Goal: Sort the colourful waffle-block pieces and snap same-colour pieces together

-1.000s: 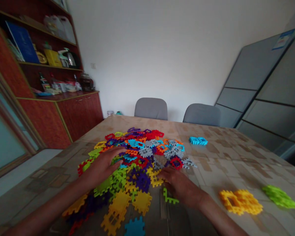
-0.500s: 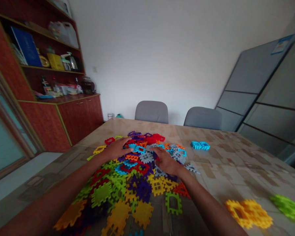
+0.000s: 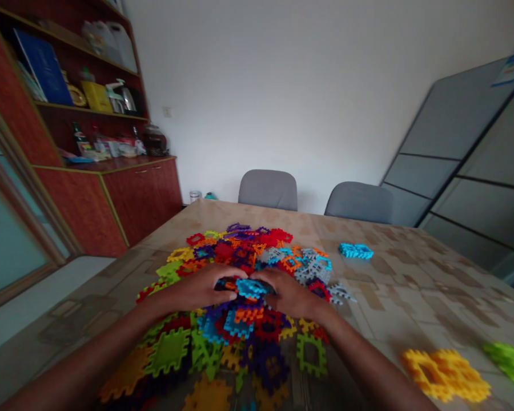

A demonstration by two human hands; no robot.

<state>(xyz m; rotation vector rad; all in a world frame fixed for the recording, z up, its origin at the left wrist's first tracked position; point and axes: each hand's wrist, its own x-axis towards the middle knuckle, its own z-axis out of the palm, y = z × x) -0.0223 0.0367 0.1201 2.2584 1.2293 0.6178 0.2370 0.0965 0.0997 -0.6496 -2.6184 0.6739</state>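
Note:
My left hand (image 3: 208, 288) is closed around the left side of a small bunch of toothed plastic building tiles, its thumb against a blue building tile (image 3: 249, 287). From the other side my right hand (image 3: 289, 292) curls round the same bunch, its fingertips partly hidden. Some orange shows under and beside the blue tile. Below the hands lie an orange tile (image 3: 249, 314) and another blue tile (image 3: 239, 325). Around them spreads a loose heap of red, purple, yellow, green and grey tiles, with a green tile (image 3: 168, 351) near my left forearm.
To the right, apart from the heap, lie a row of blue tiles (image 3: 356, 250), yellow tiles (image 3: 448, 375) and green tiles (image 3: 509, 363). Grey tiles (image 3: 312, 268) edge the heap. Two grey chairs (image 3: 268, 188) stand behind the table (image 3: 394, 274).
Both hands have come closer to me and nearer together, drawing a blue tile and others between them. Tiles in the middle of the heap have shifted towards me. The view has turned slightly.

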